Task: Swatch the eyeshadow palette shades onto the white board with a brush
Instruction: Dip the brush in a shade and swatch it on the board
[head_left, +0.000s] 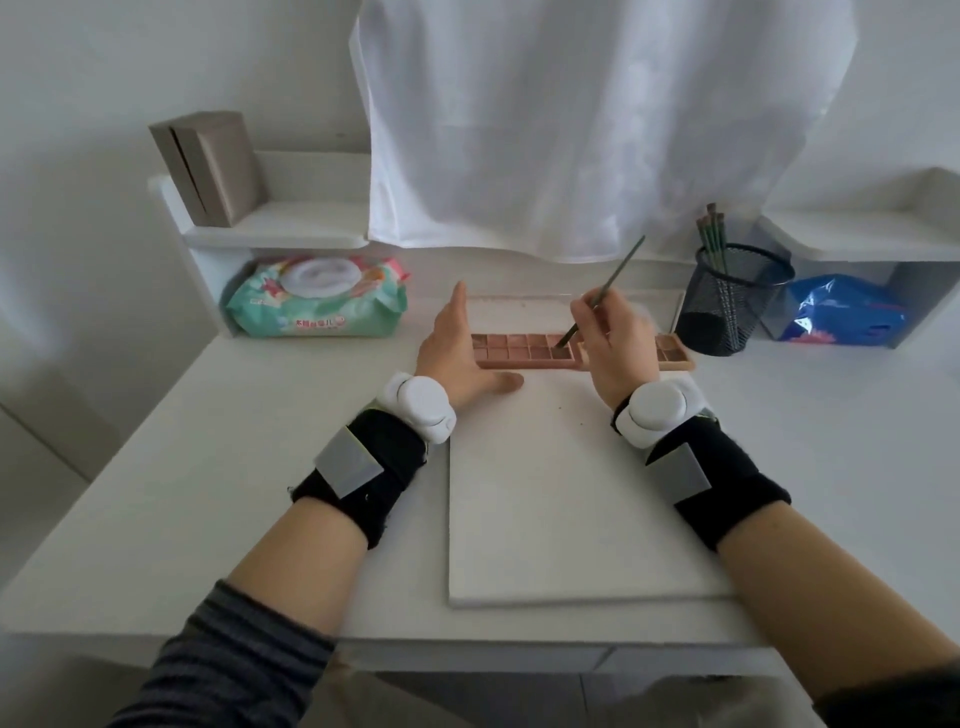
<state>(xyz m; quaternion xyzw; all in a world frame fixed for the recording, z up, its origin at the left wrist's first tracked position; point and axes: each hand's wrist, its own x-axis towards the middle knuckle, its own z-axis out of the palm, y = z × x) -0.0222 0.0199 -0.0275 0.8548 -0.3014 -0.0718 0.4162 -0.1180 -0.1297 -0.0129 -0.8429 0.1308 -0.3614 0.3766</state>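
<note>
- Head view, twelve o'clock of the desk (270, 467): eyeshadow palette (524, 349) lying open and flat, long side running nine to three, just beyond the far edge of the white board (561, 499).
- White board flat at the centre of the desk, surface showing no clear swatches; only a faint speck or two near its far end.
- Right hand (615, 353) over the palette's three o'clock half, fingers curled and pinching the thin brush (605, 293) low on its handle, the shaft slanting up toward one o'clock.
- Brush tip down in one pan of the palette's far row, near the middle; contact with the powder looks likely, not certain.
- Left hand (462, 353) at the palette's nine o'clock end, fingers straight and together, thumb spread along the near edge, bracing the case rather than gripping it.
- Step in hand, as a judgement: loading pigment from a pan, with swatching barely begun or not begun.
- Next move likely calls for lifting the loaded tip clear, carrying it toward six o'clock onto the board, and pressing lightly in a short stroke, with room left beside it for further shades.
- Elsewhere: mesh pen cup (732, 301) with spare brushes at two o'clock, wet-wipe pack (317, 299) at ten o'clock, blue bag (847, 317) at three o'clock, white cloth (597, 119) hanging behind.
</note>
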